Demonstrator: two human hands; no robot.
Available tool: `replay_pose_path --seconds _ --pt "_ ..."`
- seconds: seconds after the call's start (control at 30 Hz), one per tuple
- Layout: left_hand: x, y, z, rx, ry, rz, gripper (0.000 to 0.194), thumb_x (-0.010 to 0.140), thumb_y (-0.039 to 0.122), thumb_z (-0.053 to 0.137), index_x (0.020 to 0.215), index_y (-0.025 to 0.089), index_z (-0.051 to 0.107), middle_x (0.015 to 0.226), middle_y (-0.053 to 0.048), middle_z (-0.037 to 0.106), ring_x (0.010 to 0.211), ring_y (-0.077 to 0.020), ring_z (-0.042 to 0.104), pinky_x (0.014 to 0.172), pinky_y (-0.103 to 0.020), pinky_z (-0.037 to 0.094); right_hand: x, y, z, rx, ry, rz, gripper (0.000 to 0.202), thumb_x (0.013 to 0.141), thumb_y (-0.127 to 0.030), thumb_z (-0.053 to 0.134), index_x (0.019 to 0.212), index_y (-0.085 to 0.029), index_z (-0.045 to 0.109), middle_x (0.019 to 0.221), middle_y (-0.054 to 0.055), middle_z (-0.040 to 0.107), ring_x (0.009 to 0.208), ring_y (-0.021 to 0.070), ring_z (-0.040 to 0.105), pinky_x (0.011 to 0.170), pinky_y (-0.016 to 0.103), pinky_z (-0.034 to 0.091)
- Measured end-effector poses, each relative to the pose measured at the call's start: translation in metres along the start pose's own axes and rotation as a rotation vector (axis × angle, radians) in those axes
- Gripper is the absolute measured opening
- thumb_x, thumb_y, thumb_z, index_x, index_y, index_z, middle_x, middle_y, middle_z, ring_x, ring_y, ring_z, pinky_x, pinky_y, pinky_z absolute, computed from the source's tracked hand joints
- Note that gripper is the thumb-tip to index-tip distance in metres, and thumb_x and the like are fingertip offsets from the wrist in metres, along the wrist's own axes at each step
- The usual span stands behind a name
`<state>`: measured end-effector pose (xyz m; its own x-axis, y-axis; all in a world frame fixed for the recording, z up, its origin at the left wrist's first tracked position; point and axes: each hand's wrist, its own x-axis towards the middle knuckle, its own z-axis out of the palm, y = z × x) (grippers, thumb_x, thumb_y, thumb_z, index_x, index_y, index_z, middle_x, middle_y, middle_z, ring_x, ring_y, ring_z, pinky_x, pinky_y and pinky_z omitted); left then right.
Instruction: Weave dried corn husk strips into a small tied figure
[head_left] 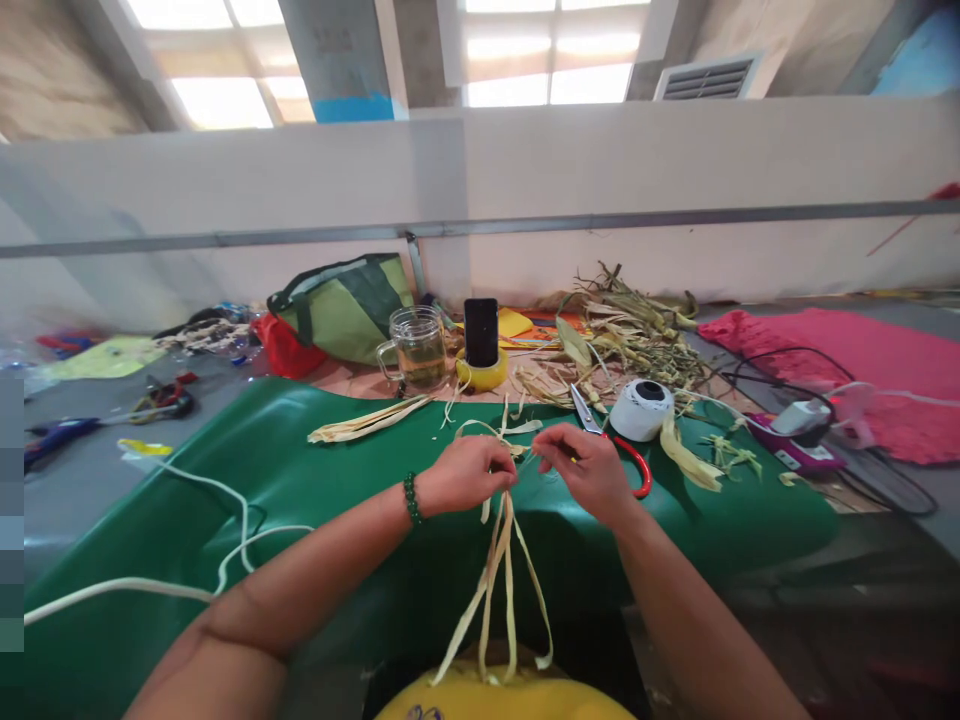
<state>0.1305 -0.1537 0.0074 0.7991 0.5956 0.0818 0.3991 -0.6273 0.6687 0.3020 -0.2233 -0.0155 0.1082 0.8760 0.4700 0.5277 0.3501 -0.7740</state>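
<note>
My left hand (pixel 469 472), with a green bead bracelet at its wrist, pinches a bunch of pale dried husk strips (pixel 491 590). Several long ends hang from it over the mat's front edge, and shorter ends poke up above the fingers. To its right, my right hand (pixel 589 470) is closed in a pinch; a thin thread seems to run between the two hands, too fine to make out clearly. Just beyond the right hand lie red-handled scissors (pixel 634 465), blades pointing away, partly hidden by it. Beneath both hands is a green mat (pixel 337 480).
Behind stand a glass mug (pixel 420 350) of liquid and a phone (pixel 481 333) propped at a yellow tape roll (pixel 484 375). A white round container (pixel 642 410), a dried plant pile (pixel 637 330) and a purple power strip (pixel 799 447) lie right. White cable (pixel 135 588) crosses the mat's left.
</note>
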Motion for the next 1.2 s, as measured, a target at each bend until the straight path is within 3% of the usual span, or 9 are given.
replay_pose_path --seconds 0.17,0.27,0.33,0.43,0.53,0.67,0.83,1.03,1.2 --pt "0.019 -0.014 -0.037 -0.067 -0.038 0.036 0.011 0.065 0.017 0.065 0.054 0.016 0.065 0.062 -0.001 0.059 0.060 -0.0113 0.048 0.057 -0.021 0.035 0.014 0.018 -0.035 -0.318 0.209 0.074 0.027 0.084 -0.037 0.051 0.103 -0.018 0.057 0.093 0.008 0.066 0.064 0.0162 0.061 0.062 0.030 0.048" --pt "0.021 -0.033 -0.068 -0.390 -0.173 -0.143 0.012 0.068 0.023 0.068 0.062 0.013 0.065 0.052 0.001 0.054 0.046 -0.0070 0.041 0.045 -0.019 0.030 -0.001 0.026 -0.045 -0.677 0.045 0.295 0.022 0.086 -0.032 0.050 0.098 -0.016 0.060 0.085 0.009 0.066 0.072 0.0214 0.062 0.066 0.032 0.045" --pt "0.021 -0.047 -0.085 -0.668 -0.096 -0.272 0.009 0.069 0.018 0.067 0.063 0.012 0.064 0.053 0.001 0.056 0.041 -0.0048 0.040 0.040 -0.016 0.029 -0.013 0.030 -0.040 -0.883 -0.102 0.406 0.022 0.086 -0.031 0.052 0.098 -0.015 0.061 0.090 0.012 0.065 0.082 0.0259 0.062 0.068 0.033 0.044" --pt "0.021 -0.065 -0.095 -0.992 0.108 -0.403 0.012 0.069 0.002 0.061 0.061 0.010 0.059 0.059 -0.002 0.061 0.038 -0.0020 0.042 0.036 -0.011 0.033 -0.025 0.034 -0.028 -1.029 -0.126 0.482 0.031 0.084 -0.031 0.055 0.109 -0.013 0.058 0.106 0.017 0.060 0.092 0.0272 0.059 0.072 0.033 0.042" --pt "0.022 -0.076 -0.092 -1.150 0.220 -0.493 0.017 0.071 -0.006 0.056 0.066 0.011 0.058 0.067 -0.003 0.065 0.044 -0.0026 0.052 0.042 -0.008 0.044 -0.031 0.035 -0.027 -1.013 -0.103 0.541 0.035 0.084 -0.020 0.051 0.118 -0.012 0.052 0.107 0.017 0.060 0.090 0.0233 0.060 0.073 0.030 0.041" --pt "0.023 -0.081 -0.088 -1.210 0.279 -0.477 0.021 0.071 -0.008 0.053 0.069 0.012 0.058 0.076 -0.005 0.069 0.067 -0.0118 0.067 0.057 -0.014 0.054 -0.043 0.019 -0.037 -1.007 -0.216 0.583 0.041 0.079 -0.009 0.048 0.120 -0.014 0.051 0.107 0.015 0.062 0.087 0.0228 0.062 0.068 0.029 0.040" --pt "0.023 -0.079 -0.091 -1.181 0.385 -0.485 0.018 0.072 -0.006 0.054 0.068 0.010 0.058 0.073 -0.009 0.069 0.063 -0.0141 0.068 0.055 -0.018 0.055 -0.073 -0.005 -0.046 -0.932 -0.232 0.630 0.049 0.070 -0.005 0.047 0.118 -0.017 0.052 0.102 0.011 0.063 0.080 0.0217 0.063 0.065 0.028 0.039" --pt "0.020 -0.083 -0.101 -1.184 0.528 -0.486 0.020 0.081 0.000 0.048 0.070 0.011 0.060 0.074 -0.005 0.068 0.069 -0.0123 0.065 0.058 -0.017 0.052 -0.108 0.001 -0.072 -0.634 -0.134 0.595 0.052 0.060 -0.006 0.049 0.110 -0.020 0.052 0.081 0.001 0.059 0.069 0.0161 0.058 0.060 0.024 0.042" --pt "0.022 -0.091 -0.102 -1.204 0.545 -0.488 0.026 0.090 0.028 0.050 0.110 0.014 0.057 0.111 -0.008 0.060 0.097 -0.0187 0.059 0.082 -0.036 0.052 -0.133 0.010 -0.090 -0.304 -0.122 0.621 0.049 0.061 -0.016 0.055 0.109 -0.019 0.050 0.066 -0.006 0.045 0.056 0.0134 0.049 0.053 0.024 0.041"
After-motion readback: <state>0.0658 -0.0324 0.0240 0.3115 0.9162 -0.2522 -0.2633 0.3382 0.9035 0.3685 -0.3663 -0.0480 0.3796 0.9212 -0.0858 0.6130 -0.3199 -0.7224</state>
